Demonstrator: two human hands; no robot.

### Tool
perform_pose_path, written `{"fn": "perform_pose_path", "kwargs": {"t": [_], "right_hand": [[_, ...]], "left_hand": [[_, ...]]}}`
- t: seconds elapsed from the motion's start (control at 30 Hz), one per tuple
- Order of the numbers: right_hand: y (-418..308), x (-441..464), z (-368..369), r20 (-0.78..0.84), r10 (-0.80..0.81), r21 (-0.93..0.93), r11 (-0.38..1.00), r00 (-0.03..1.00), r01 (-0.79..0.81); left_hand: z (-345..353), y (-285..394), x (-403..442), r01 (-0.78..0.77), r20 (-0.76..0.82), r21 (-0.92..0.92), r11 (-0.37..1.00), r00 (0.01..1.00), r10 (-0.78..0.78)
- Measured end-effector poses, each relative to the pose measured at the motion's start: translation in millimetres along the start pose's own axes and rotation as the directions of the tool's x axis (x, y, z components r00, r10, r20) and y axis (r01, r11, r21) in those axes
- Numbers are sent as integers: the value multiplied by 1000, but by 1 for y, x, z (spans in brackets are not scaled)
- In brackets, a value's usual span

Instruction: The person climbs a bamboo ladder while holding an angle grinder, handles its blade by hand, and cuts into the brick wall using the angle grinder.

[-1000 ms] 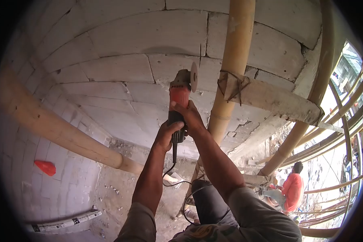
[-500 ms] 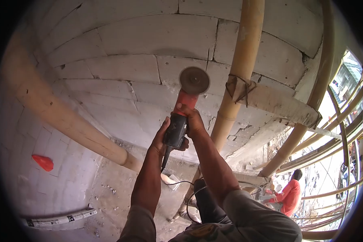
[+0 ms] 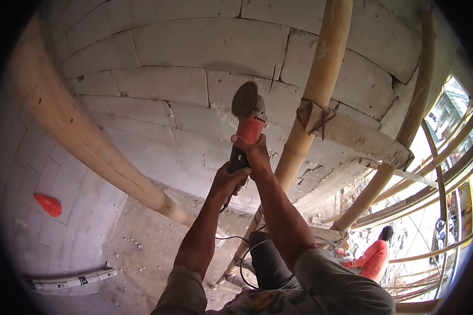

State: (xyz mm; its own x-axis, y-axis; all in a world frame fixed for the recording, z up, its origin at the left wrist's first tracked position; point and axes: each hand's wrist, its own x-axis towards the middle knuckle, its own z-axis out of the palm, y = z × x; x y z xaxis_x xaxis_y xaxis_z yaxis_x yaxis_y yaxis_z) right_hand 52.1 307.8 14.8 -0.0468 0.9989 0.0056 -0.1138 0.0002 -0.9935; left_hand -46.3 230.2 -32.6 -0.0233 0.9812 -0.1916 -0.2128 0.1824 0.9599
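Note:
An angle grinder [image 3: 250, 129] with a red and black body is held up before the block wall [image 3: 157, 86], its round disc [image 3: 245, 98] uppermost and turned partly sideways. My right hand [image 3: 254, 152] wraps the red section just below the grinder's head. Lower down, my left hand [image 3: 227, 181] is closed around the black rear of the body, with the thumb laid across it. The power cord [image 3: 230, 238] drops from the bottom end and loops beside my leg. Whether the disc touches the wall cannot be made out.
A bamboo pole [image 3: 320, 68] rises just right of the grinder, with a plank [image 3: 360, 131] tied to it. Another thick pole [image 3: 89, 139] slants across the left. A person in a red shirt [image 3: 374, 260] is at lower right. A red object [image 3: 48, 205] shows at left.
The grinder has rotated, so its disc now faces more to the left and appears narrower. My left hand has shifted its grip, with the thumb now across the body.

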Motion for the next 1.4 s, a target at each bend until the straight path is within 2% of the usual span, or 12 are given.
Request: {"fn": "perform_pose_path", "kwargs": {"t": [0.17,0.47,0.57,0.63,0.77,0.8,0.87,0.93,1.0,1.07,1.13,1.4], "right_hand": [[3,3,-11,229,86,118,986,970,-116],[33,5,-6,105,128,286,946,986,-153],[35,17,-7,68,136,185,972,988,-146],[33,25,-7,-37,114,95,989,993,-110],[47,59,-17,-253,73,-118,987,965,-106],[53,65,-17,-305,40,-119,990,952,-80],[44,62,-14,-334,88,-79,990,938,-121],[38,66,-11,-353,86,-86,989,931,-124],[47,81,-16,-370,51,-154,981,928,-115],[49,92,-20,-376,25,-183,978,926,-101],[43,96,-21,-385,10,-194,977,923,-91],[26,89,-24,-306,41,-116,990,951,-80]], "left_hand": [[-10,0,-3,40,84,-3,999,996,-39],[-22,-11,5,93,171,96,991,979,-109],[-12,-1,-3,105,23,180,978,994,-111],[-18,1,-20,-166,-97,373,913,972,216],[-33,81,-119,-568,-179,410,713,717,674],[-37,110,-151,-635,-214,476,609,588,780],[-61,146,-182,-694,-205,700,171,33,978],[-60,204,-197,-462,-330,868,182,-263,906],[-82,241,-186,-402,-229,908,121,-235,945],[-91,275,-171,-178,-214,966,186,-153,965],[-109,300,-169,-311,-258,920,240,-19,966],[-121,301,-169,-378,-302,874,305,70,951]]}}
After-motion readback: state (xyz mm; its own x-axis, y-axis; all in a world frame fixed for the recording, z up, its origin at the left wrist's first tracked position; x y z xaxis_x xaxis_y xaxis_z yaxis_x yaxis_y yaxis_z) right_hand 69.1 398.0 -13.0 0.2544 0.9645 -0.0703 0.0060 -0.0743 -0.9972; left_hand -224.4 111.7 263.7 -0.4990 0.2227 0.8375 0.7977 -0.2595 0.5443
